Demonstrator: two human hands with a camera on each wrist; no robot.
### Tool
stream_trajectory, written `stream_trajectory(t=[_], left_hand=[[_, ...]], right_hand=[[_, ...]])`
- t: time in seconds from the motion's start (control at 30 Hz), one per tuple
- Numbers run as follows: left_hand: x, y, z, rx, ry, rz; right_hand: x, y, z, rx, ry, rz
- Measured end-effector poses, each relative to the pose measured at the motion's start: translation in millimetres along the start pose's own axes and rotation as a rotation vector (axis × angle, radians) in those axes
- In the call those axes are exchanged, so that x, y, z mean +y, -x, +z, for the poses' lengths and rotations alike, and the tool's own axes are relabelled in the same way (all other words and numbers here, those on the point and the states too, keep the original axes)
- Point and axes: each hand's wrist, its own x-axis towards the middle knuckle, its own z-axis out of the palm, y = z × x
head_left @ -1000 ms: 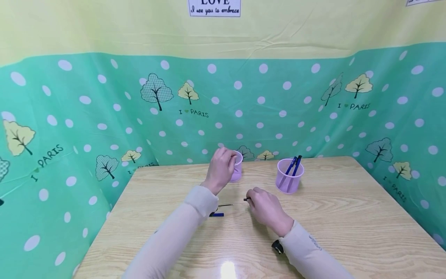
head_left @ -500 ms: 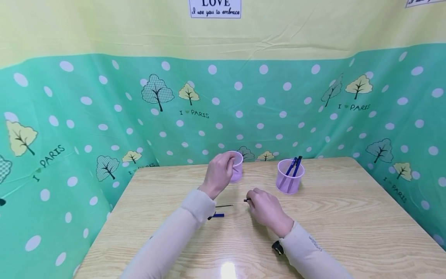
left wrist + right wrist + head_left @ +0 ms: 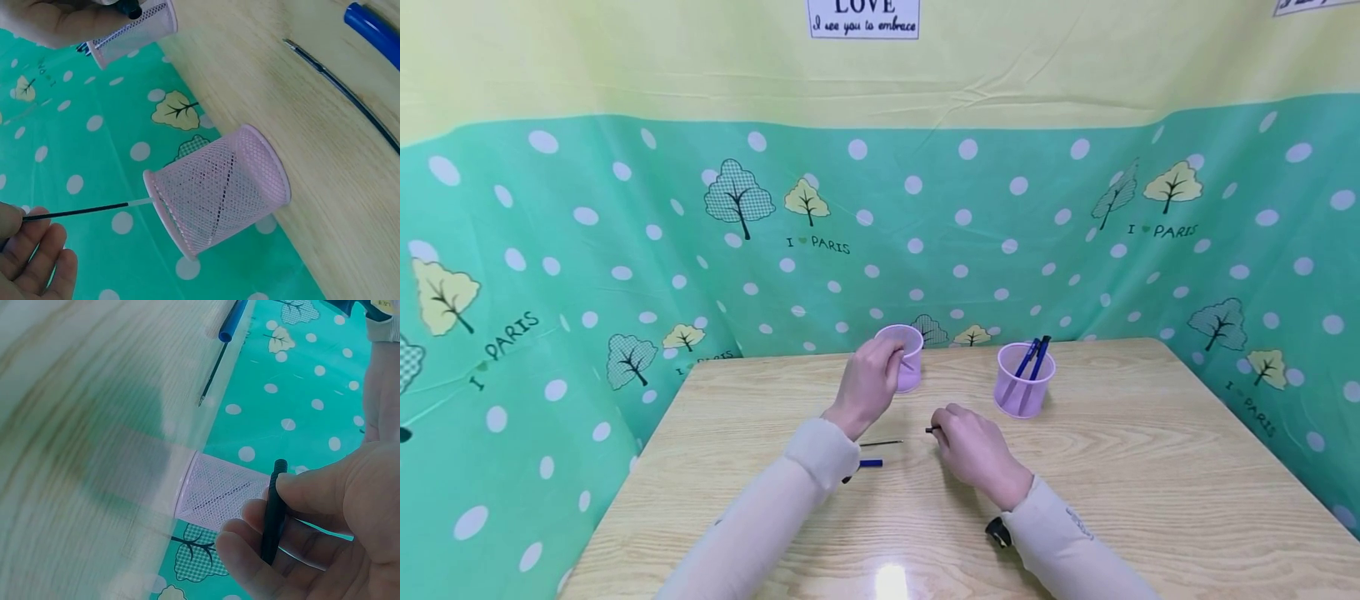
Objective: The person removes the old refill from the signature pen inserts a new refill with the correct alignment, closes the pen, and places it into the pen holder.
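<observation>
My left hand [image 3: 867, 385] pinches a thin black pen refill [image 3: 81, 211] beside a pink-purple mesh pen cup [image 3: 219, 187]. The refill's pale end reaches the cup's rim in the left wrist view; whether it lies inside the opening I cannot tell. Through the mesh a thin dark slanting line shows. My right hand [image 3: 977, 450] holds a short black pen part [image 3: 274, 512] between thumb and fingers, just above the table. Between the forearms lie another refill [image 3: 350, 94] with a metal tip and a blue tube-shaped pen part [image 3: 375, 31], partly hidden by the left sleeve in the head view.
A second mesh cup [image 3: 1011, 398] with blue pens [image 3: 1028, 360] leaning in it stands right of the first. The wooden table [image 3: 1150, 467] ends at a green patterned cloth [image 3: 962, 250] behind and at both sides.
My left hand has moved slightly down and left, so more of the cup's rim and of the loose refill shows in the head view. My right hand stays almost still.
</observation>
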Motion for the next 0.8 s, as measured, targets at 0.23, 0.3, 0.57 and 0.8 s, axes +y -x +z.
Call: stream_trajectory(t=[0.23, 0.3, 0.57, 0.8], left_hand=[[-1.1, 6.2, -2.4, -0.024, -0.006, 0.006], [-1.1, 7.1, -3.3, -0.022, -0.006, 0.016], [-1.9, 12.6, -5.3, -0.051, 0.015, 0.008], [-0.9, 17.0, -6.9, -0.071, 0.024, 0.007]], right_hand=[[0, -0.2, 0, -0.004, 0.000, 0.002], [-1, -0.2, 0, -0.008, 0.000, 0.008], [-2, -0.2, 0, -0.006, 0.005, 0.010], [-1, 0.2, 1, 0.003, 0.010, 0.005]])
